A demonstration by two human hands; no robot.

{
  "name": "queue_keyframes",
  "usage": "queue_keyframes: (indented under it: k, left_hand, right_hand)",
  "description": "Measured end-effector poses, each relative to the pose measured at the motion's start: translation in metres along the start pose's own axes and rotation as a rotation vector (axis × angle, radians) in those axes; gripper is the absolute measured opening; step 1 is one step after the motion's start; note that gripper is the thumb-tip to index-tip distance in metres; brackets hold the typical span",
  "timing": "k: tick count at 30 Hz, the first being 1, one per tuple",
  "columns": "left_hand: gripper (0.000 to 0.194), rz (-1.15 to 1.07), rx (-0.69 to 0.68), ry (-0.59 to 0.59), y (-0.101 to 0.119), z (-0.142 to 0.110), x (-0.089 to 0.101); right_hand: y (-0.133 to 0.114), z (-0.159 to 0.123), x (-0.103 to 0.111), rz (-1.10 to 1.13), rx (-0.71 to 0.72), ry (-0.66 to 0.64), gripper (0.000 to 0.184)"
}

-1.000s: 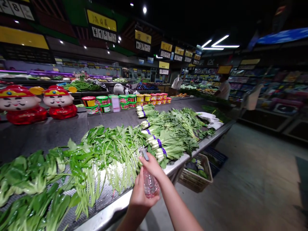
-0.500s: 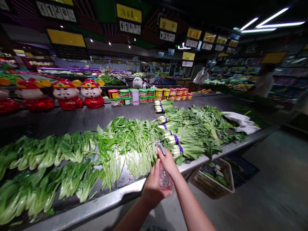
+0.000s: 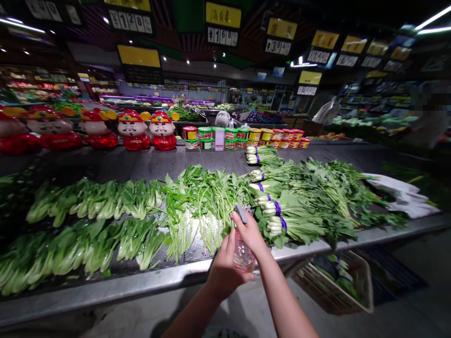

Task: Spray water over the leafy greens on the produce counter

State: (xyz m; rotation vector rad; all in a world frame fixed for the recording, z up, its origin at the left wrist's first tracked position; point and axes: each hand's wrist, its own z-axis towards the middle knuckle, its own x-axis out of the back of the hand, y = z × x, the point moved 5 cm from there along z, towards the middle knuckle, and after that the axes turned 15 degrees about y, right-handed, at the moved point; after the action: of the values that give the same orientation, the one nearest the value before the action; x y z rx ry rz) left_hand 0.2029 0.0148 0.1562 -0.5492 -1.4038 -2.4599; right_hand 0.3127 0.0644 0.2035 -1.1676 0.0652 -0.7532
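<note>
In front of the vegetable stand I hold a clear spray bottle (image 3: 243, 253) with a grey spray head. My right hand (image 3: 249, 233) is closed round its neck, just under the head. Lower down, my left hand (image 3: 225, 267) wraps the bottle's body from the left and below. Beyond the bottle lie loose leafy stems, water spinach by their look (image 3: 207, 192), on a perforated metal sheet (image 3: 193, 234). Bundles of greens tied with purple bands (image 3: 282, 223) are to the right of my hands. Two rows of bok choy (image 3: 81, 244) cover the left side.
A metal rim (image 3: 141, 286) edges the stand in front of me. Along the back stand red figurine jars (image 3: 163, 131) and stacked tubs (image 3: 205, 137). A white cloth-like item (image 3: 398, 190) lies at the right. Below it, a crate (image 3: 334, 291) holds vegetables. Price signs (image 3: 222, 23) hang overhead.
The view has turned left, so the stand and signs appear further right. Both hands keep their hold on the spray bottle, which stays near the same place in view.
</note>
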Motion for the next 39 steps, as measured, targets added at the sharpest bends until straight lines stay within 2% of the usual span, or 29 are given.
queue_keyframes:
  k: [8,16,22,29,39]
  left_hand:
    - [0.108,0.051,-0.027,0.015,-0.007,-0.003,0.005]
    - [0.104,-0.012,0.090,-0.096,0.000,-0.003,0.007]
    - [0.108,-0.037,0.199,-0.118,-0.006,-0.020,-0.004]
    - [0.105,-0.143,0.186,-0.106,-0.019,-0.044,-0.012]
    - [0.109,-0.075,0.217,-0.158,-0.019,-0.039,-0.019]
  right_hand:
    - [-0.001,-0.003,-0.015,-0.029,-0.005,-0.023,0.039]
    - [0.008,-0.009,-0.008,0.003,-0.052,-0.010,0.043]
    - [0.016,-0.020,-0.009,-0.082,-0.051,-0.047,0.041]
    - [0.030,-0.034,-0.016,-0.133,-0.082,-0.082,0.040]
    - [0.039,-0.034,-0.007,-0.039,-0.164,-0.043,0.036]
